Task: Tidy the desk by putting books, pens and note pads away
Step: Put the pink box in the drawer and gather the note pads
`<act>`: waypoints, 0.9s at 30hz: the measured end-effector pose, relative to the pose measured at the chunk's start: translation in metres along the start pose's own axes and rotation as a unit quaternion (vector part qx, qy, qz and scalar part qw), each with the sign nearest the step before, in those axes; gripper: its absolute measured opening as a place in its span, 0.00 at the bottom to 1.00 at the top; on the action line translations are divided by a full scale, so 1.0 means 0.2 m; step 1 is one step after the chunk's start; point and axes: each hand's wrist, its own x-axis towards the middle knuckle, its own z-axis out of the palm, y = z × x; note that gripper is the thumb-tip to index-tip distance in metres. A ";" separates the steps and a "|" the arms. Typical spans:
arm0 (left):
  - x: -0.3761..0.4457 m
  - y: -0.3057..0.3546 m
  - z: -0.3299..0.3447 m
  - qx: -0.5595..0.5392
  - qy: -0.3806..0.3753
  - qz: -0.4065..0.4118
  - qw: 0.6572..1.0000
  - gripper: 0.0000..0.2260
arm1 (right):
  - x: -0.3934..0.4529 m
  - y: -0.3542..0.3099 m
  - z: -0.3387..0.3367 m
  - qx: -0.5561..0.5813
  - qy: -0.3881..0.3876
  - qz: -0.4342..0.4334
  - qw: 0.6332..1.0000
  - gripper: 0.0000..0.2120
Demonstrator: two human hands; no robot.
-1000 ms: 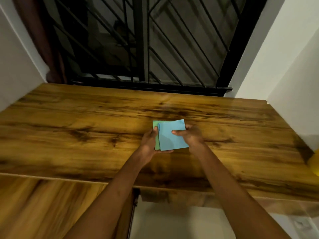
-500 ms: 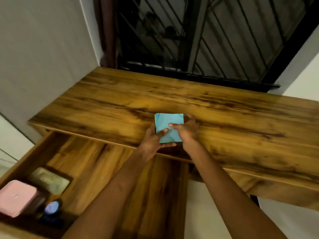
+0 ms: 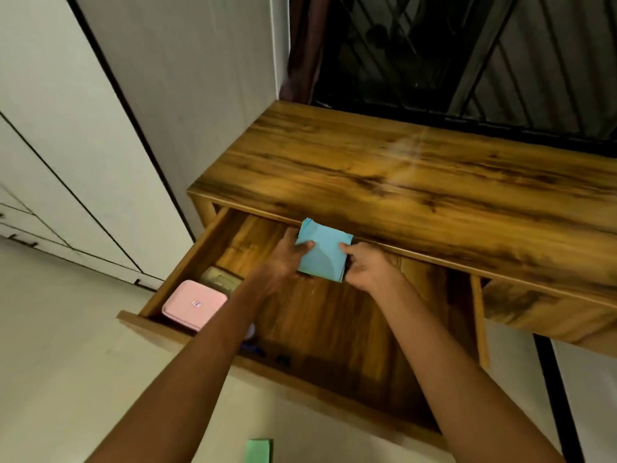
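A stack of blue note pads [image 3: 323, 251] hangs over the open wooden drawer [image 3: 334, 329], just in front of the desk's front edge. My left hand [image 3: 283, 259] grips its left side with the thumb on top. My right hand [image 3: 365, 269] holds its right side. The wooden desk top [image 3: 417, 182] lies behind the pads. The underside of the stack is hidden by my fingers.
Inside the drawer at the left sit a pink case [image 3: 194, 304], a greenish flat item [image 3: 222, 279] behind it, and small dark things [image 3: 253, 345] near the front wall. A green pad [image 3: 259, 451] lies on the floor below. White cabinet doors [image 3: 66, 145] stand at left, a barred window [image 3: 467, 61] behind.
Both hands have carried the blue pads off the desk top, toward me and over the open drawer. The view has swung left and down, so the drawer now shows fully.
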 end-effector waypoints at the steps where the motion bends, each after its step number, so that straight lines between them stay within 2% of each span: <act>1: 0.00 -0.01 -0.04 0.018 0.012 -0.006 1.000 0.18 | 0.00 0.02 0.02 -0.030 0.007 0.013 0.999 0.17; 3: 0.02 -0.05 -0.10 0.083 0.037 -0.024 0.996 0.19 | 0.01 0.06 0.03 -0.091 0.015 0.028 0.995 0.19; 8: 0.04 -0.21 -0.20 0.263 0.066 -0.062 0.961 0.20 | 0.05 0.23 0.08 -0.189 0.044 0.041 0.980 0.20; 13: 0.00 -0.31 -0.17 0.439 0.067 -0.091 0.891 0.26 | 0.16 0.43 0.10 -0.207 0.051 0.083 0.973 0.19; 16: -0.01 -0.35 -0.16 0.488 0.045 -0.114 0.865 0.29 | 0.24 0.52 0.12 -0.237 0.066 0.086 0.966 0.23; 20: 0.00 -0.38 -0.14 0.539 0.045 -0.078 0.837 0.26 | 0.32 0.58 0.12 -0.269 0.087 0.072 0.956 0.25; 27: -0.02 -0.40 -0.12 0.645 0.039 -0.024 0.763 0.17 | 0.33 0.61 0.10 -0.334 0.138 0.048 0.931 0.13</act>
